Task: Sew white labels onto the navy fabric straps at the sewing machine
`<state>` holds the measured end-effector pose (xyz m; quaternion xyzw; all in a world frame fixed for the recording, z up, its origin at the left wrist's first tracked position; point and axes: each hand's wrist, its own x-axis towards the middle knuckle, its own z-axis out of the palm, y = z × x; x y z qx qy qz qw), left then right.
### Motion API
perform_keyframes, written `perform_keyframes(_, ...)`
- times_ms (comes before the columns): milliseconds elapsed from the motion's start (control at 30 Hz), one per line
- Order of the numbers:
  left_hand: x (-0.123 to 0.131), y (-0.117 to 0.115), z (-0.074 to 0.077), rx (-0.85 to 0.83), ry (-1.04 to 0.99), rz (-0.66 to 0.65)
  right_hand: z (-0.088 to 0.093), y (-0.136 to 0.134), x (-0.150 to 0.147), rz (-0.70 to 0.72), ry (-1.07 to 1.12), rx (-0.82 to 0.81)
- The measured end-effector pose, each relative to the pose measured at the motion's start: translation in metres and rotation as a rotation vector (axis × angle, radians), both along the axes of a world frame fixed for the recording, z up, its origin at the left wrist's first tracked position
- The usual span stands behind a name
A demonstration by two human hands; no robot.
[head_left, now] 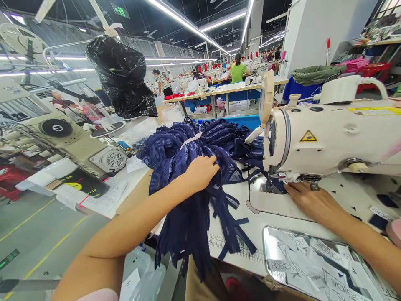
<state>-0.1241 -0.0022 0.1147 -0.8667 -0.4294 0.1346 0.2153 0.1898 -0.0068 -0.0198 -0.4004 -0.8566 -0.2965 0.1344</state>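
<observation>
A large heap of navy fabric strips [184, 209], partly tied with a pale band [191, 141], lies over the bed of a white sewing machine [328, 133] and hangs past the table's front edge. My left hand [203, 171] rests on this heap, its fingers curled into the strips. At the needle area, my right hand [308, 200] pinches the edge of a small navy fabric piece [278, 184]; the machine head partly hides its fingertips. Strips run from the heap toward the needle.
A metal tray [267, 251] of printed white labels [313, 267] sits at the front right. Dark scraps [387, 200] lie right of the machine. A black plastic bag [120, 77] hangs at upper left, above another machine [69, 138]. People work at tables behind.
</observation>
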Motion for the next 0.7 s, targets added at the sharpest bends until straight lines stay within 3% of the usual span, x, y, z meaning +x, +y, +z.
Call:
perform_keyframes(100,0.006,-0.01,-0.007,0.019,0.072,-0.052,0.006,-0.002,-0.005,0.018,0.014,-0.034)
perform_keyframes(233,0.014,-0.009,-0.028,0.149,0.074,-0.243,0.025,-0.017,-0.022,-0.042,-0.047,-0.095)
perform_keyframes(300,0.009,-0.008,-0.035,0.07,0.075,-0.336,0.034,-0.028,-0.039,0.013,0.004,-0.188)
perform_keyframes(367,-0.001,-0.017,-0.036,-0.086,0.018,-0.362,0.036,-0.035,-0.061,0.157,0.178,-0.347)
perform_keyframes(467,-0.011,-0.056,-0.031,-0.191,-0.345,-0.205,0.032,-0.032,-0.104,0.276,0.484,-0.61)
perform_keyframes(567,-0.002,-0.098,-0.036,-0.227,-1.02,0.11,0.032,-0.011,-0.151,0.148,0.673,-0.683)
perform_keyframes(633,0.013,-0.107,-0.051,-0.376,-1.363,0.233,0.038,0.01,-0.176,0.082,0.73,-0.673)
perform_keyframes(700,0.032,-0.092,-0.071,-0.502,-1.555,0.282,0.045,0.033,-0.187,0.021,0.739,-0.643)
